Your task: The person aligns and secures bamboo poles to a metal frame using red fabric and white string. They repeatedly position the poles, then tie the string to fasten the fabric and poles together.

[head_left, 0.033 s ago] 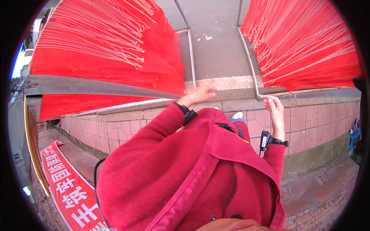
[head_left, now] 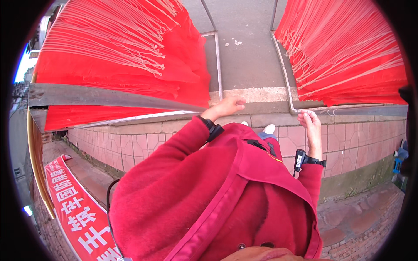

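Note:
My left hand (head_left: 226,108) reaches forward with its fingers curled together, beside the end of a grey metal bar (head_left: 109,96) and the lower edge of the left red fabric (head_left: 183,74). Whatever may be in those fingers is hidden. My right hand (head_left: 310,121) is raised near the corner of the right metal frame (head_left: 291,98), thumb and fingertips pinched together. Anything between them is too small to make out. Close to it hangs the right red fabric (head_left: 335,87). Long pale threads run over both fabrics, bunched at their ends.
Grey pavement (head_left: 252,65) lies between the two framed fabrics. A pink tiled strip (head_left: 344,139) crosses under me, with a step down to brick paving (head_left: 348,217). A red banner with white characters (head_left: 69,191) lies at lower left. A blue object (head_left: 398,163) stands at far right.
The view has shifted slightly, so the banner and frames sit a little differently in the picture. Both hands keep nearly the same pose and place.

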`<state>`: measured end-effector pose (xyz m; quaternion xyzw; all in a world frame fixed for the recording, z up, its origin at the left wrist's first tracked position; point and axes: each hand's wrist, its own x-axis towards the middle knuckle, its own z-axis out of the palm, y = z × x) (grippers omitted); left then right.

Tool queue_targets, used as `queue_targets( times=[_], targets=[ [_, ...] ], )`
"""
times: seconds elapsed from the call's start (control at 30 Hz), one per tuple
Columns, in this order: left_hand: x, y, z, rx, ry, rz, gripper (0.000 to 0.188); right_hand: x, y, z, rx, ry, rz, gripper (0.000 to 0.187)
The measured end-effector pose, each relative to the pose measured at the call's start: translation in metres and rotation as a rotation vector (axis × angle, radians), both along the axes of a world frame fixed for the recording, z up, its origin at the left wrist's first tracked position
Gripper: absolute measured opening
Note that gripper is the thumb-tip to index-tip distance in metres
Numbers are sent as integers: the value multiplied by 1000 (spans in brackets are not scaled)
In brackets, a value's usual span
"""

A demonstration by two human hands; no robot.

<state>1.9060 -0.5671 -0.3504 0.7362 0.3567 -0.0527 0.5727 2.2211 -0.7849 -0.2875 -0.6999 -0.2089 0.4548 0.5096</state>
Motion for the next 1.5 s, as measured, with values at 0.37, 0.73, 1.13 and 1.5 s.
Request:
queue_targets(
  times=[0.37,0.73,1.13,1.5],
  targets=[
    [10,30,26,199,-457,996,43,85,96,-1,90,-57,369,21],
    [16,30,144,1010,-757,1491,50,76,190,8,114,-37,706,19],
    [-36,103,140,1212,-955,1679,56,-73,376,71,453,-108,1361,17],
    [-56,99,140,1060,-864,1825,20,-242,449,127,689,302,1820,28]
  ],
)
